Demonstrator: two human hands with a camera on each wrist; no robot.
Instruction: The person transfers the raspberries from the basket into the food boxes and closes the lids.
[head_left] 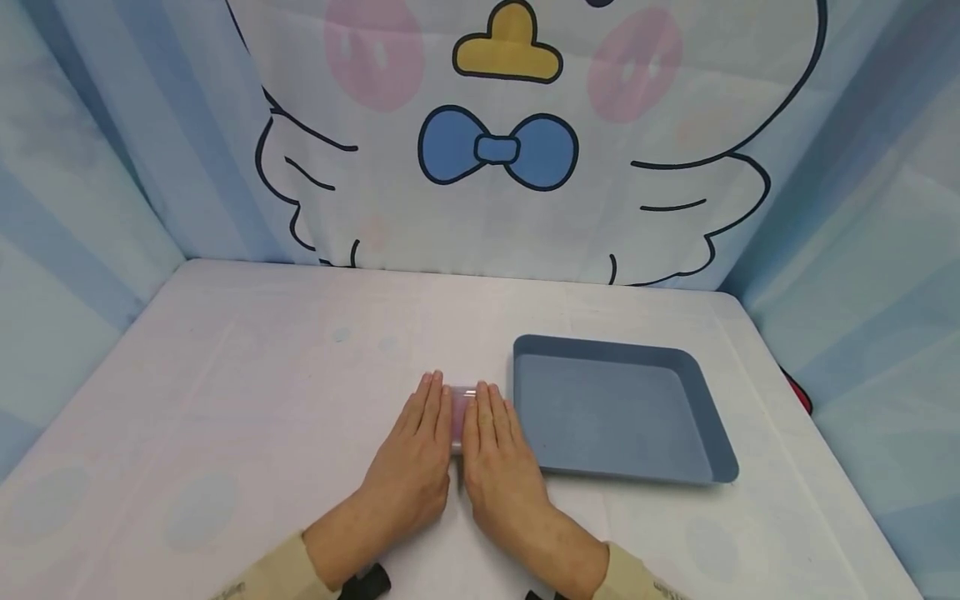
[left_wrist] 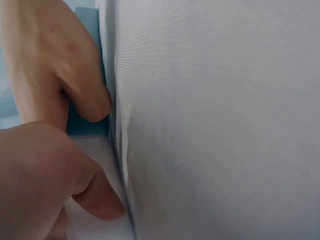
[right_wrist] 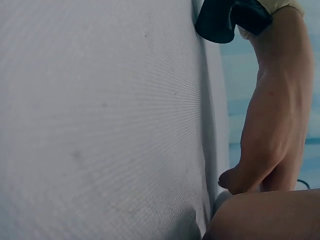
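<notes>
A small clear box (head_left: 461, 417), pinkish inside, lies on the table in the head view, mostly covered by two hands. My left hand (head_left: 414, 462) lies along its left side with fingers straight and together, pointing away from me. On the opposite side, my right hand (head_left: 501, 467) lies the same way, so only a narrow strip of the box shows between them. In the left wrist view, the pale side of the box (left_wrist: 92, 147) appears beside the left thumb, and the right hand (left_wrist: 55, 65) is beyond. The right wrist view shows the left hand (right_wrist: 272, 145) low over the cloth.
A shallow blue-grey tray (head_left: 622, 412) stands just right of my right hand. White cloth (head_left: 262, 400) covers the table. Behind hangs a curtain (head_left: 495, 225) with a cartoon print, and striped blue curtains (head_left: 75, 167) flank both sides.
</notes>
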